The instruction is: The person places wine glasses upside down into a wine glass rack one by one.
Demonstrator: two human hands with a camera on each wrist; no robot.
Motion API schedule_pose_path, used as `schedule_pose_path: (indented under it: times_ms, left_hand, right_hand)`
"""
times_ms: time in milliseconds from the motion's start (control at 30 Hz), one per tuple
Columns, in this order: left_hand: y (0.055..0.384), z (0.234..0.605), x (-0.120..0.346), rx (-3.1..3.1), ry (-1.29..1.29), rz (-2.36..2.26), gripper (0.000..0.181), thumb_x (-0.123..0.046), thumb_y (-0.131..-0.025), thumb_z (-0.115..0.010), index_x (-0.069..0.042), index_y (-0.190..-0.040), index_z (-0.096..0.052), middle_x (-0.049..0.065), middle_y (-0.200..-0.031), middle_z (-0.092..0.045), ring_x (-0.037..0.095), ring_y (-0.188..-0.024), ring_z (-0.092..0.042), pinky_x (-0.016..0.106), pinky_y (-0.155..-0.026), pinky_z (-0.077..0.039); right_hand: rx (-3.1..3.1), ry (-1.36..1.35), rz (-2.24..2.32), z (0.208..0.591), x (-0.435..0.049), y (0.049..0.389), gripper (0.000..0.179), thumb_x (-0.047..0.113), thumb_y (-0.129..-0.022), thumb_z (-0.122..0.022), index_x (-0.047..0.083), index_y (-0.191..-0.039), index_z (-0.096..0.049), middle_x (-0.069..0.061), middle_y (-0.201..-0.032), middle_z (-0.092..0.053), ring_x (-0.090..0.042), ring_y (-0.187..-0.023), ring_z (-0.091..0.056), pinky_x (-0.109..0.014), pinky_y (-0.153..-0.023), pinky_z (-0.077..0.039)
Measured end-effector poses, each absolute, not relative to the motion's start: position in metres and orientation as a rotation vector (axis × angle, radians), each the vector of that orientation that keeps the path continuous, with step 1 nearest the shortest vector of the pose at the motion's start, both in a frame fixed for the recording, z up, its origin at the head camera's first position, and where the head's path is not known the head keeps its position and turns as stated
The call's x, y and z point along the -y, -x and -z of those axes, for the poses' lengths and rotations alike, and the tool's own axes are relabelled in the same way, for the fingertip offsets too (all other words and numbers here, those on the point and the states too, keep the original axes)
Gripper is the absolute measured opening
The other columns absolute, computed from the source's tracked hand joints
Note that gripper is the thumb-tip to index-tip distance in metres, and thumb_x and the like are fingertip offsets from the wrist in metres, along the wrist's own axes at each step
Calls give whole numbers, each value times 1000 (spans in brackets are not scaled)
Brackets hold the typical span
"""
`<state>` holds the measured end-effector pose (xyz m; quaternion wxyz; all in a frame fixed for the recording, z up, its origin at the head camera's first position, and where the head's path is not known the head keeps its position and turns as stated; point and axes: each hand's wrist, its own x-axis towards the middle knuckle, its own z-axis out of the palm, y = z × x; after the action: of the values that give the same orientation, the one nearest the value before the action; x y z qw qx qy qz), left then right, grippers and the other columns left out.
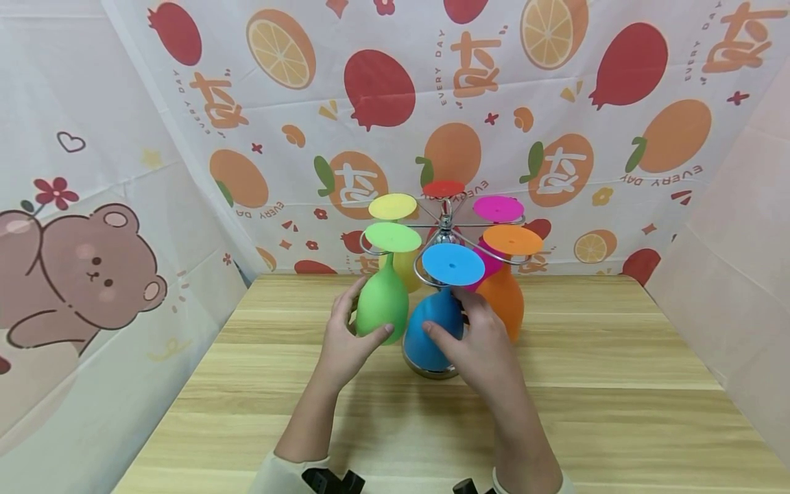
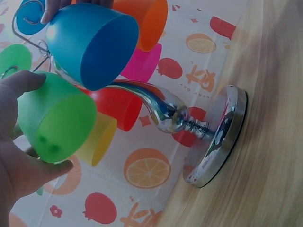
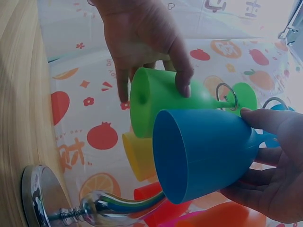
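Note:
A chrome stand (image 2: 163,109) carries several coloured plastic goblets, hung upside down by their feet from wire loops. On the left side, my left hand (image 1: 347,343) holds the bowl of the green goblet (image 1: 382,305), thumb on the near side and fingers round the far left. My right hand (image 1: 484,343) grips the blue goblet (image 1: 426,343) at the front, with its thumb across the bowl. Both goblets' stems pass up through loops, their flat feet above. In the right wrist view the blue bowl (image 3: 203,151) overlaps the green one, mouths facing the table.
The orange goblet (image 1: 503,302) hangs right of the blue one. Yellow (image 3: 139,153), red (image 2: 118,106) and pink (image 2: 144,64) goblets hang behind. The stand's round base (image 2: 215,142) rests on the wooden table (image 1: 592,384). A fruit-printed cloth (image 1: 382,89) rises behind it.

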<state>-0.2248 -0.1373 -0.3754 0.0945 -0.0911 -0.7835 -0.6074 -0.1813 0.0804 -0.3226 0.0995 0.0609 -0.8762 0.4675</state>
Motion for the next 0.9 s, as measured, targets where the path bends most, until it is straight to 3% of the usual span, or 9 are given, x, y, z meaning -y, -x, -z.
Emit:
schedule_pose_path:
  times_ms: [667, 900]
  left_hand:
    - [226, 380, 134, 2409, 225, 1672, 82, -25, -78, -84, -29, -147, -39, 0, -139, -42, 28, -127, -46, 51, -96, -50]
    - [227, 381, 132, 2397, 220, 1662, 82, -23, -79, -84, -31, -146, -39, 0, -139, -43, 29, -128, -48, 52, -100, -48]
  right_hand:
    - [2589, -202, -1362, 324, -82, 181, 72, 31, -86, -77, 18, -147, -42, -6, -146, -48, -31, -134, -47, -54, -94, -52]
    - [2589, -211, -1355, 324, -83, 181, 73, 31, -86, -77, 18, -148, -41, -5, -147, -48, -31, -135, -46, -54, -94, -52]
